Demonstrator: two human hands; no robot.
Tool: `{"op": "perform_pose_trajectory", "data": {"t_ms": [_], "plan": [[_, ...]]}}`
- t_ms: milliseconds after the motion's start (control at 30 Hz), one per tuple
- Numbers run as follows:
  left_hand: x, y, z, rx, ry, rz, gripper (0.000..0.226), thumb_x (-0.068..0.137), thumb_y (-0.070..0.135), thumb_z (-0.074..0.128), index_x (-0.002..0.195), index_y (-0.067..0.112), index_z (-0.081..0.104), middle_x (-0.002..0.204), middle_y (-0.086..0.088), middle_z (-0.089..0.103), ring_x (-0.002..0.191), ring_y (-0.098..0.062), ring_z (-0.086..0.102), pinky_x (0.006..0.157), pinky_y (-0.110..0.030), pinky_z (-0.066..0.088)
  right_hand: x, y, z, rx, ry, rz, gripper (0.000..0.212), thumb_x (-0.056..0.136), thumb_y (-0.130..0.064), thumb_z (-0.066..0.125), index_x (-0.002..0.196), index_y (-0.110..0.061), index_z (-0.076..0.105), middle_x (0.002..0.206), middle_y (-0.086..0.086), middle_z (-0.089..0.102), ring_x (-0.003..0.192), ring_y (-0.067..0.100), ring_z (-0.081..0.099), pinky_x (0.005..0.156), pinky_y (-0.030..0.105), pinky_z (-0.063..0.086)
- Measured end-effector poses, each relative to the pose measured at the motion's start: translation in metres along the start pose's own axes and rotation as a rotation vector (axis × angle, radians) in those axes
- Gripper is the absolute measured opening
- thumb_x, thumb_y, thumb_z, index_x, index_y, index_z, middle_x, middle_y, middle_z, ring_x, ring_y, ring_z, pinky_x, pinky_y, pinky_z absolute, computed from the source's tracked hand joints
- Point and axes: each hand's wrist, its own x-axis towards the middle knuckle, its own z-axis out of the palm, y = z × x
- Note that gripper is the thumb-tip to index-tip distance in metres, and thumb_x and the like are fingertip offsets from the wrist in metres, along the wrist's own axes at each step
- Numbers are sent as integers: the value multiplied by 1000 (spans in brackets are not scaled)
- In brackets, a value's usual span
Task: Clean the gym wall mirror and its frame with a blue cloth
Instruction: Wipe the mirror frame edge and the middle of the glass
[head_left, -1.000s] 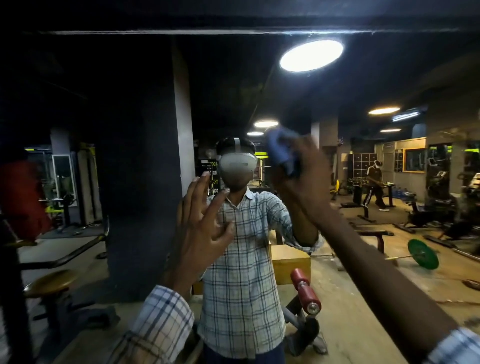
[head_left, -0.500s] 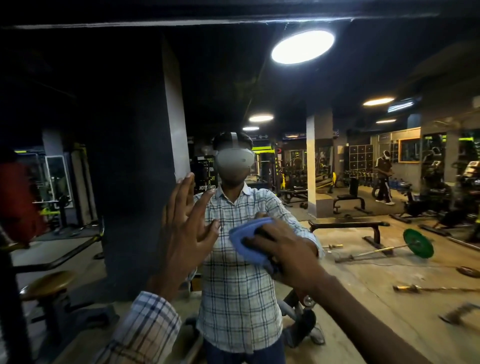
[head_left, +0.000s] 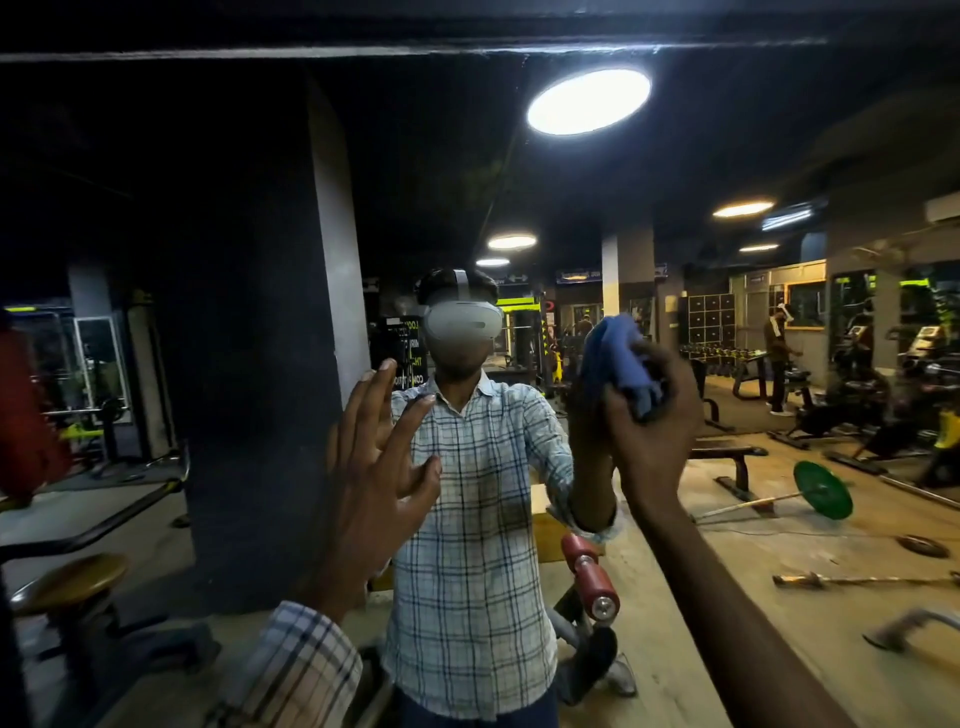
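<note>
The wall mirror (head_left: 701, 156) fills almost the whole view and reflects the gym and a person in a checked shirt with a headset. Its frame shows as a dark strip along the top edge (head_left: 467, 31). My right hand (head_left: 654, 431) grips a bunched blue cloth (head_left: 618, 364) and holds it against the glass at about head height, right of centre. My left hand (head_left: 374, 467) is raised with fingers spread, its palm toward the glass just left of the reflected person; whether it touches the mirror I cannot tell.
All gym gear appears as reflection: a dark pillar (head_left: 249, 338) at left, a round stool (head_left: 67, 582) at lower left, a red-padded bench roller (head_left: 589, 577), a green plate on a barbell (head_left: 823, 491), and another person (head_left: 776, 358) far right.
My right hand swept the cloth down from head height to chest height, then back up and to the right. My left hand stayed raised in about the same place.
</note>
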Motion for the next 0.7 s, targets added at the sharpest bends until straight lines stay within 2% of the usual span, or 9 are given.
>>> {"op": "perform_pose_trajectory", "data": {"t_ms": [67, 200, 300, 400, 433, 500, 567, 600, 700], "plan": [[1, 6, 4, 4, 9, -4, 67, 86, 37, 72, 149, 23, 54, 173, -2, 12, 160, -21, 9, 122, -46, 17, 7, -12, 22, -67, -41, 4, 45, 84, -3, 72, 126, -10, 61, 124, 0, 56, 113, 2, 55, 92, 25, 51], [8, 19, 12, -2, 26, -11, 67, 85, 35, 77, 148, 23, 55, 173, -2, 13, 160, -22, 11, 121, -51, 22, 19, -19, 46, -404, -685, -601, 55, 77, -15, 77, 130, -20, 62, 118, 5, 54, 106, 20, 54, 77, 44, 57], [8, 25, 15, -19, 20, 12, 65, 86, 37, 73, 147, 22, 56, 173, -2, 13, 160, -22, 11, 121, -45, 18, 81, -28, 43, -269, -371, -460, 48, 85, -15, 74, 131, -15, 62, 120, 7, 55, 105, 17, 54, 83, 40, 56], [8, 34, 19, -24, 22, 14, 64, 86, 36, 75, 145, 20, 58, 173, -3, 15, 160, -23, 13, 121, -41, 15, 120, -34, 32, -169, -44, -181, 46, 83, -3, 72, 128, -7, 64, 117, 10, 57, 98, 6, 51, 87, 16, 47], [9, 37, 20, -26, 23, 8, 64, 85, 35, 76, 145, 20, 58, 173, -3, 16, 159, -23, 13, 122, -40, 14, 120, -37, 34, -241, -96, -201, 47, 84, -4, 72, 130, -8, 64, 119, 10, 57, 101, 6, 51, 89, 18, 48], [14, 45, 23, -27, 25, 15, 65, 84, 31, 82, 144, 20, 58, 172, -3, 17, 159, -23, 13, 123, -34, 10, 109, -39, 36, -363, -425, -475, 48, 85, -12, 71, 132, -13, 64, 121, 11, 58, 105, 18, 56, 87, 37, 56], [18, 54, 27, -24, 40, 24, 67, 82, 28, 85, 144, 20, 59, 172, -3, 17, 159, -22, 14, 124, -33, 10, 110, -37, 27, -436, -724, -678, 48, 85, -23, 66, 132, -17, 64, 118, 10, 59, 105, 24, 59, 78, 41, 55], [20, 60, 29, -26, 42, 26, 67, 82, 27, 85, 143, 20, 59, 172, -3, 18, 159, -22, 14, 123, -35, 11, 120, -36, 21, -443, -704, -688, 47, 85, -24, 64, 132, -18, 65, 117, 9, 59, 105, 24, 58, 78, 37, 52], [25, 74, 37, -42, 40, 26, 65, 82, 26, 84, 143, 20, 60, 172, -3, 19, 159, -23, 15, 123, -33, 9, 156, -28, 0, -328, -222, -389, 47, 82, -15, 69, 129, -13, 67, 115, 10, 59, 101, 14, 53, 79, 18, 42]]}}
